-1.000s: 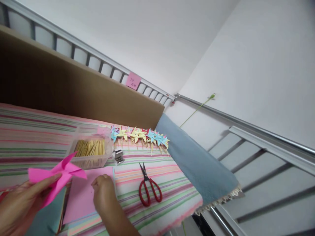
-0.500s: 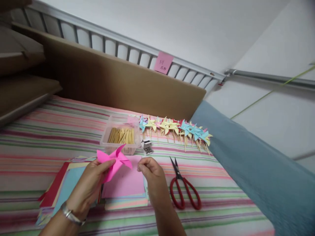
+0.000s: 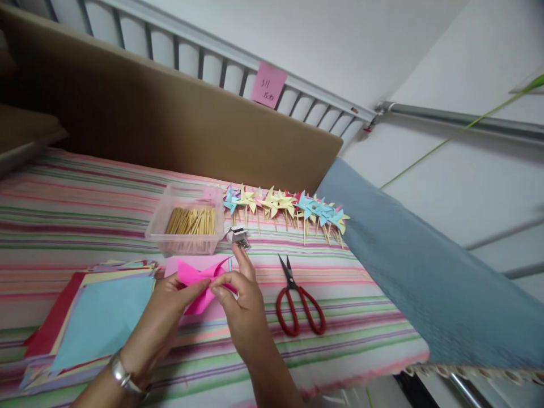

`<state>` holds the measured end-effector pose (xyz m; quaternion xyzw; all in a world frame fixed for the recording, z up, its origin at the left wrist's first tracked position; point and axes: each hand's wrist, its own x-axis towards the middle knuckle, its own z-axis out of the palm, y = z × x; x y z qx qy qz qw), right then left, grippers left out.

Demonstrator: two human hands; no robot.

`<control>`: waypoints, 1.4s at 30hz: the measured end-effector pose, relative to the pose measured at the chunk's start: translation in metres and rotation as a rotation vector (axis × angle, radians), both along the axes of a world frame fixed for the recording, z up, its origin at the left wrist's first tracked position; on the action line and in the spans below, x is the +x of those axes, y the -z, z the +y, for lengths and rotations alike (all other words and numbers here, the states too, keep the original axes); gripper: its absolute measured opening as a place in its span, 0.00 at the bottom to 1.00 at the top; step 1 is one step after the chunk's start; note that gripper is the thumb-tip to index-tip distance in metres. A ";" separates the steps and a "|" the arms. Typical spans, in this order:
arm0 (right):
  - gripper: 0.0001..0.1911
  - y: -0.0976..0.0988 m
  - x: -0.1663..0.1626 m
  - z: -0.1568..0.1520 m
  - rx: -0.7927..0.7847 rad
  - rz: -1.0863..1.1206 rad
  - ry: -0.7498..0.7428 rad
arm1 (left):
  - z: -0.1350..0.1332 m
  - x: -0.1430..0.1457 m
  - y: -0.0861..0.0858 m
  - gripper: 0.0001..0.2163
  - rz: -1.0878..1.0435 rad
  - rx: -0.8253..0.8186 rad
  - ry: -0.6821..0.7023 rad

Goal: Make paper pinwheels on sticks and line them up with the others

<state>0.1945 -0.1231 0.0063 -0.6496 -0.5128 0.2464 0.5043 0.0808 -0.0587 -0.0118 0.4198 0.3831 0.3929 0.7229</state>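
A bright pink folded paper pinwheel is held over a pale pink paper sheet on the striped cloth. My left hand grips the pinwheel from the left with thumb and fingers. My right hand pinches at its centre, index finger and thumb pressed together; whether a pin is between them I cannot tell. A silver bracelet sits on my left wrist.
A clear box of wooden sticks stands behind the hands, a small metal clip or pin holder beside it. A row of finished pinwheels lies further back. Red scissors lie right. Coloured paper stack left; cardboard wall; blue cloth.
The view has swung down and left. My right hand has moved from the pale pink sheet to the pinwheel's centre, and both hands have lowered the pinwheel toward the cloth.
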 end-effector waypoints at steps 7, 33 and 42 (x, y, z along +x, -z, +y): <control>0.05 0.005 -0.001 0.004 -0.040 0.001 0.021 | 0.002 -0.003 0.008 0.04 -0.043 0.014 0.049; 0.05 0.011 -0.006 0.007 0.014 -0.192 -0.015 | 0.003 -0.014 -0.001 0.10 -0.047 0.015 0.080; 0.05 0.009 -0.006 0.007 0.001 -0.066 -0.024 | 0.005 -0.014 0.000 0.07 -0.039 0.006 0.074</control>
